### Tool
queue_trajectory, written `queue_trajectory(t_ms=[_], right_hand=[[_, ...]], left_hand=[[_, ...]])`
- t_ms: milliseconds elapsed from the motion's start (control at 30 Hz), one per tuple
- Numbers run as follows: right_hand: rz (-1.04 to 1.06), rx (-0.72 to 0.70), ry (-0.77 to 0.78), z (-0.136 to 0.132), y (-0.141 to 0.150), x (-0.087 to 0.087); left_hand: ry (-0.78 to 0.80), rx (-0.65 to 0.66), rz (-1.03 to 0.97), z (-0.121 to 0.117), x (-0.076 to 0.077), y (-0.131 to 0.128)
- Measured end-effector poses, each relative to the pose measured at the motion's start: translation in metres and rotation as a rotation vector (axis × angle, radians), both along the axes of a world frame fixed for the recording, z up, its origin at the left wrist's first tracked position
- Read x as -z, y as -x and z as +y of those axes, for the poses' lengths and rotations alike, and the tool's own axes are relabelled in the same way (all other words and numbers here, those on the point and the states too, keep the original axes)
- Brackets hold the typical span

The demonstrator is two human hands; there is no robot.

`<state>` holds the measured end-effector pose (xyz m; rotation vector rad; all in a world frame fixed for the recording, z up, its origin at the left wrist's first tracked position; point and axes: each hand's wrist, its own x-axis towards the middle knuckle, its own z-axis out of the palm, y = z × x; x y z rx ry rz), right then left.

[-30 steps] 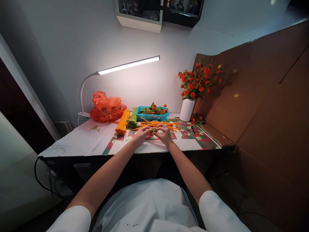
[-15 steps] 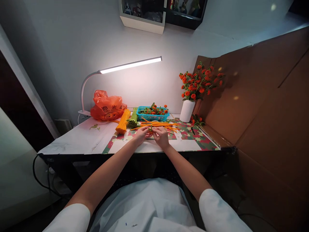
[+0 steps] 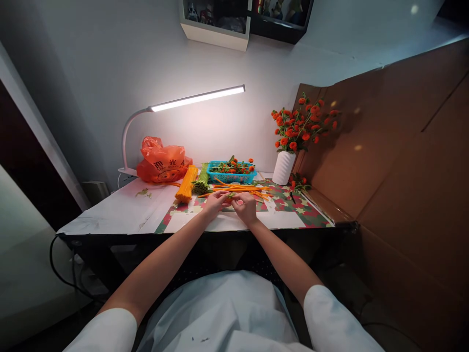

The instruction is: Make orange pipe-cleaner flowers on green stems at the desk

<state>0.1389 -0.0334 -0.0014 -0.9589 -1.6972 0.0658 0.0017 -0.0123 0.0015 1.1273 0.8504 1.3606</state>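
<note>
Above the front part of the table, my left hand (image 3: pixel 215 205) and my right hand (image 3: pixel 246 207) meet fingertip to fingertip. Pinched between them is a small green and orange pipe-cleaner flower (image 3: pixel 230 195), partly covered by my fingers. Both hands are closed on it. Just beyond lie loose orange pipe cleaners (image 3: pixel 244 187), spread across the patterned table cover. Left of these are a thick bundle of orange pipe cleaners (image 3: pixel 187 186) and a bundle of green ones (image 3: pixel 202 183).
A blue basket (image 3: pixel 234 180) of orange flowers stands behind the loose stems. To its right is a white ribbed vase (image 3: pixel 284 168) of flowers, near a tall cardboard sheet (image 3: pixel 395 137). A red plastic bag (image 3: pixel 163 161) and a lit lamp (image 3: pixel 198 99) are at the left.
The green part between my fingers stood upright before and now lies lower and flatter. My hands have stayed in nearly the same place, both still pinching.
</note>
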Motion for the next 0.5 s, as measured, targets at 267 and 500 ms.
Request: queue_trajectory(t_ms=[267, 500], right_hand=[[0.075, 0.13, 0.087, 0.004, 0.0027, 0.001], [0.114, 0.129, 0.078, 0.0077, 0.0003, 0.0031]], left_hand=[[-0.181, -0.003, 0.082, -0.0013, 0.0009, -0.0015], [-0.182, 0.054, 0.128, -0.0034, -0.0005, 0.0016]])
